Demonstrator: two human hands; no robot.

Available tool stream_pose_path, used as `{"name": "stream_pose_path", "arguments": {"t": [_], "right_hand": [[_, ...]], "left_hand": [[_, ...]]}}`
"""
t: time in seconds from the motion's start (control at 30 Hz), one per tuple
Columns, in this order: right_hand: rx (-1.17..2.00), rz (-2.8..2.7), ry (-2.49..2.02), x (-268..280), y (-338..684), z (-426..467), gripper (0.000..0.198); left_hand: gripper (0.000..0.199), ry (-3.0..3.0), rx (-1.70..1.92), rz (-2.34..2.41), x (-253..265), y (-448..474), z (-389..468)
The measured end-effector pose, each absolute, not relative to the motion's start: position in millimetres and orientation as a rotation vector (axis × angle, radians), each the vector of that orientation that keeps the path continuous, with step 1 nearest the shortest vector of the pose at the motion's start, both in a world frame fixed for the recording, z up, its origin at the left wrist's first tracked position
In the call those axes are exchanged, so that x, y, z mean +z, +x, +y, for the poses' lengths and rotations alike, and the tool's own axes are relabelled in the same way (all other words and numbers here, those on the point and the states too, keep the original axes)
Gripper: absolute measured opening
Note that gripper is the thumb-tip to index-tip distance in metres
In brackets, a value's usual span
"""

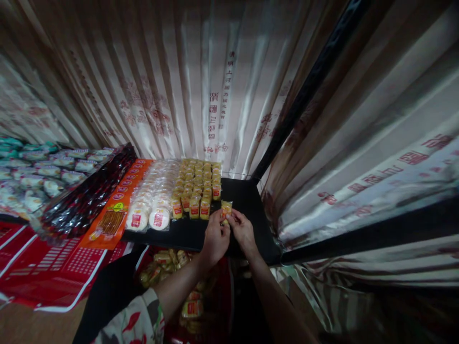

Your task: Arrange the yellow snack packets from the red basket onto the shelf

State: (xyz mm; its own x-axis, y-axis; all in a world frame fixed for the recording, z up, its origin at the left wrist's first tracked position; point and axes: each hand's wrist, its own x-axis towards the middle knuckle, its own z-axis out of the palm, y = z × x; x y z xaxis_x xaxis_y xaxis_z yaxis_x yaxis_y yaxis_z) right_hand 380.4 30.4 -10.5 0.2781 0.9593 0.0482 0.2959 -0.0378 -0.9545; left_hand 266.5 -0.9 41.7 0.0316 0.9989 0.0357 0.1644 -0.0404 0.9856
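Pinching a small yellow packet (pixel 226 207) between both hands, we've got it over the black desk (pixel 247 198), toward its right end. Our left hand (pixel 217 237) has its fingers curled in close with the tips on the packet's left side, and our right hand (pixel 244 232) grips the right side with thumb and fingers, so both are pretty much closed around it.

Just left of our hands sit rows of matching yellow packs (pixel 194 209), running back toward the pale printed curtain (pixel 197 71) on the far side. Next along to the left we see round white packs (pixel 158 218), then an orange bag (pixel 112 224) poking past the near edge, a heap of dark shiny packs (pixel 88 191), and lots of white packets (pixel 39 169) at the far left.

Below the near edge, under our left forearm, a red basket (pixel 226 294) holds more yellow packets (pixel 192 308), kinda jumbled. Another red basket (pixel 46 272) is at near left. Our left sleeve (pixel 131 319) is floral.
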Motion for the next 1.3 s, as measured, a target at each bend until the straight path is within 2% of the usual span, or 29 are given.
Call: {"name": "stream_pose_path", "arguments": {"t": [0.53,1.07,1.3], "right_hand": [[0.737,-1.250,-1.601,-27,365,94,0.039],[0.628,-1.386,-1.571,-23,355,92,0.051],[0.643,-1.456,-1.576,-22,355,96,0.052]], "left_hand": [[0.046,1.287,1.034,1.398,27,276,31],[0.046,1.175,1.086,1.219,14,271,34],[0.056,1.162,1.080,1.213,11,273,38]]}}
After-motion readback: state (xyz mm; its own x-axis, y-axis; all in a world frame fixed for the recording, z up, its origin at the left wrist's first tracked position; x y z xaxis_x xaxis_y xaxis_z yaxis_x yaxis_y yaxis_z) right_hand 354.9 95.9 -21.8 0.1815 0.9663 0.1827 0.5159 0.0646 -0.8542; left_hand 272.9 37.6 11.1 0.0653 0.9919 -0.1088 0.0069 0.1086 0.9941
